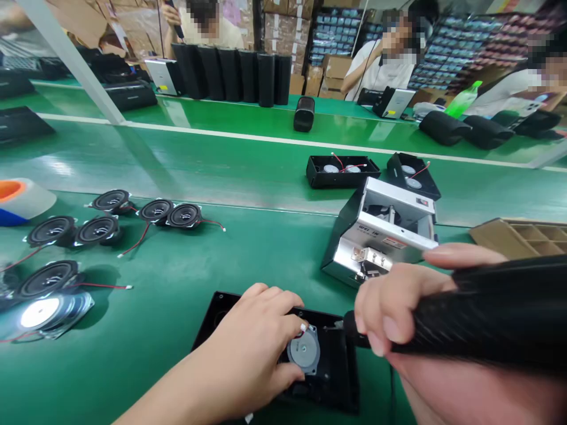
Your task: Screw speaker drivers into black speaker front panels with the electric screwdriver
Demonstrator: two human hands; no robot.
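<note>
The left hand (261, 336) rests on a black speaker housing (336, 378) at the near edge of the green tabletop (248, 254), its thumb and fingers pinching a round grey speaker driver (304, 352) seated inside the housing. The right hand (398, 313) is wrapped tight around the grip of a black electric screwdriver (487, 319), whose tip end sits at the housing's right rim, just beside the driver.

Just behind the hands stands a silver and black screw feeder (381, 236), tilted, leaving little room on that side. To the left the tabletop lies open as far as a scatter of loose speaker drivers (110, 224) with red leads near the left edge, and a white, orange and blue object (20, 200) beyond them. At the right edge sits a cardboard divider tray (522, 236); whether its cells hold anything cannot be told.

Across the conveyor belt (199, 159), two open black housings (341, 171), (414, 174) each hold two drivers with red wires. On the far tabletop stands a row of tall black speaker shells (234, 74), with other people seated behind.
</note>
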